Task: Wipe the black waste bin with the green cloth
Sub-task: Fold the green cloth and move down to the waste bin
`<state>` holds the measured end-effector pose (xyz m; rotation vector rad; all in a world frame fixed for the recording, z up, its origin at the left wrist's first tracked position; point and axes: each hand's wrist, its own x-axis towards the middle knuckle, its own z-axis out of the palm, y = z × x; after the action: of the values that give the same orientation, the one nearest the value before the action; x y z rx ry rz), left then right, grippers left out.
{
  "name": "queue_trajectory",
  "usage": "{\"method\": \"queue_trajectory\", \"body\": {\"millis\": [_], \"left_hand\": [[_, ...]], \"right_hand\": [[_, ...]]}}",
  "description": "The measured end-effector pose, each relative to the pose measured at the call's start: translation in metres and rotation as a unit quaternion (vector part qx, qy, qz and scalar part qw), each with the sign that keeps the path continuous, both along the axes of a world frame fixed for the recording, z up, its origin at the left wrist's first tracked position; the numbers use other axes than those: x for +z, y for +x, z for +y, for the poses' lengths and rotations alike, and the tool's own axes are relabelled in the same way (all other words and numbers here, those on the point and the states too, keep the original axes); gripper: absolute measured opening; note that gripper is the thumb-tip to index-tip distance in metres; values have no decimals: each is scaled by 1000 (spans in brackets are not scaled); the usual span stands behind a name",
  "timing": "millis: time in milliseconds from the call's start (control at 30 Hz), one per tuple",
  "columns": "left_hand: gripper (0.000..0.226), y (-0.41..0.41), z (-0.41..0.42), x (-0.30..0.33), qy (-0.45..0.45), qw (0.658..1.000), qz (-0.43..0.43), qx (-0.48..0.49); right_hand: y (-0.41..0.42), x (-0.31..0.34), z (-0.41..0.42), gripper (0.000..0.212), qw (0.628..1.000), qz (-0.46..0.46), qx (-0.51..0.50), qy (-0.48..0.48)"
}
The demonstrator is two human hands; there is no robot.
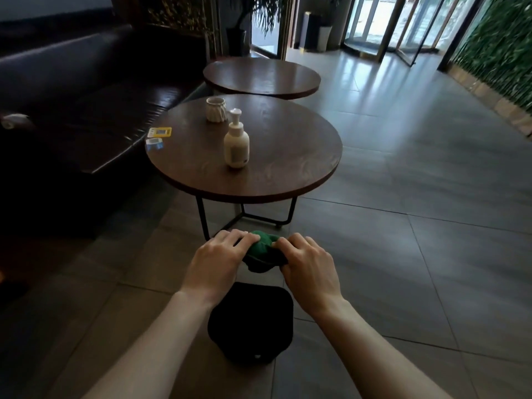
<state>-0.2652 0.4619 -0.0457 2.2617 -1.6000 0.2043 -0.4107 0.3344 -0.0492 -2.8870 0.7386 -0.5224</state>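
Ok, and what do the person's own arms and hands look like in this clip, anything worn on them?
Both forearms are bare up to the frame's bottom edge: no sleeves show. The left hand and right hand wear no gloves, and no rings, watch or wristband can be seen. No markings or cables show on either arm. The light is dim, so fine detail could be missed.

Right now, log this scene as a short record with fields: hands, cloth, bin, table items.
left hand: fingers closed on the green cloth
right hand: fingers closed on the same cloth
green cloth: bunched between both hands, held above the floor
black waste bin: on the tiled floor below the hands, cloth not touching it
near round table: holds a pump bottle and a white cup
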Motion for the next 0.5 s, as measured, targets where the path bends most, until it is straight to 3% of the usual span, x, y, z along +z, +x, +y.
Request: {"method": "queue_trajectory", "body": {"millis": [500], "left_hand": [[56, 26, -20, -187, -31, 1000, -4, -1]], "right_hand": [[32, -186, -16, 25, 999, -50, -17, 8]]}}
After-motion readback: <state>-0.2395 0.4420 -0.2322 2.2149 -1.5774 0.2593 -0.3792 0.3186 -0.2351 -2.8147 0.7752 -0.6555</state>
